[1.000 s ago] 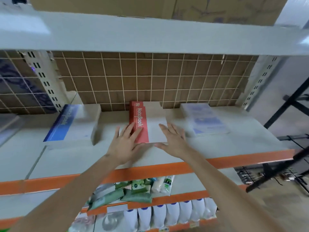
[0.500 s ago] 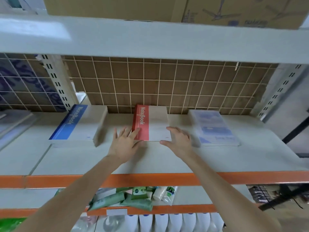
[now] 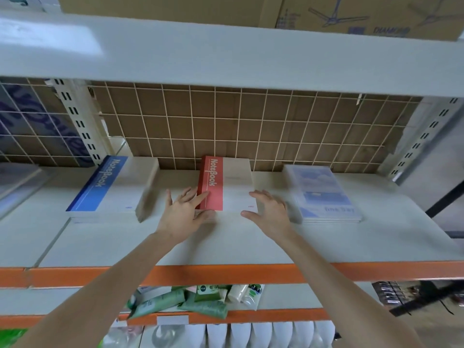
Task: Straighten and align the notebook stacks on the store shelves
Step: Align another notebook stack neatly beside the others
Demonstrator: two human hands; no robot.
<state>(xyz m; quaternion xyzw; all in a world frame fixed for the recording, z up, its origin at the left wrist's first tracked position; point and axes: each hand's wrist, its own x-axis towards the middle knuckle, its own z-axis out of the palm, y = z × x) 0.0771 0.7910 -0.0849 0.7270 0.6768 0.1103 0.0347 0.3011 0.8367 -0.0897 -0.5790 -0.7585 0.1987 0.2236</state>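
Note:
A stack of red-and-cream notebooks [image 3: 227, 183] lies in the middle of the grey shelf [image 3: 251, 244], its back edge near the wire grid. My left hand [image 3: 184, 214] rests at its front left corner, forefinger on the red band and thumb along the front edge. My right hand [image 3: 270, 212] sits at the front right corner with fingers spread and lightly bent, thumb against the front edge. A taller blue-and-cream notebook stack [image 3: 113, 188] lies to the left. A flat stack of pale blue sky-print notebooks [image 3: 324, 194] lies to the right.
A wire grid [image 3: 251, 131] over brown board backs the shelf. An upper shelf [image 3: 226, 54] with cardboard boxes hangs overhead. An orange beam [image 3: 226, 273] edges the shelf front. Below it are green tubes [image 3: 180, 301] and white bottles [image 3: 251, 334].
The red notebooks, askew a second ago, now lie as one squared stack pushed back toward the grid. Both hands moved from the top cover to the front corners.

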